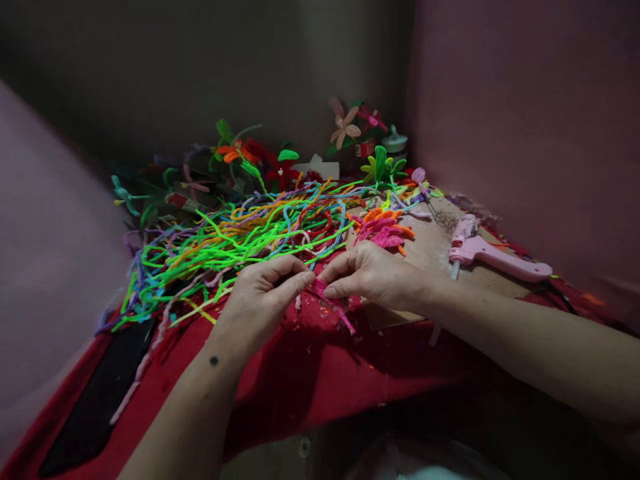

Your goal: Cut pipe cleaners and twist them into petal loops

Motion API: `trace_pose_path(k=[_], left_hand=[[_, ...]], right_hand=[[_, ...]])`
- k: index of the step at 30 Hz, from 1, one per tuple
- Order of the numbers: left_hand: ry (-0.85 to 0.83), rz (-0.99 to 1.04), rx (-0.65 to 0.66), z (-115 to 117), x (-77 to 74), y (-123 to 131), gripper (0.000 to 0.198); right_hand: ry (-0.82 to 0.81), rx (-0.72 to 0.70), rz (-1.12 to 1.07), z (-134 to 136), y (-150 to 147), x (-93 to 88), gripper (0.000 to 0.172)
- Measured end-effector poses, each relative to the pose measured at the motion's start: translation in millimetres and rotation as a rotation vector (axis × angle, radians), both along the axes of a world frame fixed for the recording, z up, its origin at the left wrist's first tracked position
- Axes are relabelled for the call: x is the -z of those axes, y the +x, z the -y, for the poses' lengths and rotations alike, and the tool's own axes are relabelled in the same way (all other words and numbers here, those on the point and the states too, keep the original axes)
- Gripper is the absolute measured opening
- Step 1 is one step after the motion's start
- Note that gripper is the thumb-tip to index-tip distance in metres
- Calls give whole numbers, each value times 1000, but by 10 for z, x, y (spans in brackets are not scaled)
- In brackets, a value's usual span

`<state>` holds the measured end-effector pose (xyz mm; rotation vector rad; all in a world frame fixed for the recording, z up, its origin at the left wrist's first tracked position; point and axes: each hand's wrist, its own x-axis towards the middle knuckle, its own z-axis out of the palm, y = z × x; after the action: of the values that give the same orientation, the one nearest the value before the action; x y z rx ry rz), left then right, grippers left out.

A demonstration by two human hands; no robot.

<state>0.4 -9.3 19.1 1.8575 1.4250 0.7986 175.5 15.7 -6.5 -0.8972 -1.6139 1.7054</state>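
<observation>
A: Log far left of the fingers.
B: Pale wall [45, 267]. Nearer, left of the left hand [265, 290], a flat black object [95, 400] on the red cloth [300, 387].
A: Beyond the left fingers?
B: Heap of fuzzy stems [240, 233], mostly bright green, mixed with orange, blue and purple. Behind it, flowers [283, 172] stand before a dark, dim wall [225, 60].
A: Finger state?
B: Left thumb and forefinger pinched on the upper end of a pink strip [341, 315]; right hand [367, 273] pinches it just beside. Its loose end hangs below the right fingertips, over cloth flecked with small scraps.
A: Right of that?
B: Just beyond the right fingers, pink petals [383, 233] at the edge of a cardboard sheet [425, 243]. Farther right, a pink glue gun [510, 260]; then a dusky pink wall [525, 100].
</observation>
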Motion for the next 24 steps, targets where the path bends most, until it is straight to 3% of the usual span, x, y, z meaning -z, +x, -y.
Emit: trace_pose_path(k=[10,15,19,24], left_hand=[[-203,263,34,-25,77,2,21],[-225,363,38,-73,131,-13,18],[-162,357,46,-92,163,-32,15],[47,223,32,-71,175,14,11]], right_hand=[[-106,22,-104,31,-14,62,1],[-129,39,-122,55,-48,88,15],[-206,-2,-187,37,-67,143,11],[-292,-47,-241,13,-70,178,14]])
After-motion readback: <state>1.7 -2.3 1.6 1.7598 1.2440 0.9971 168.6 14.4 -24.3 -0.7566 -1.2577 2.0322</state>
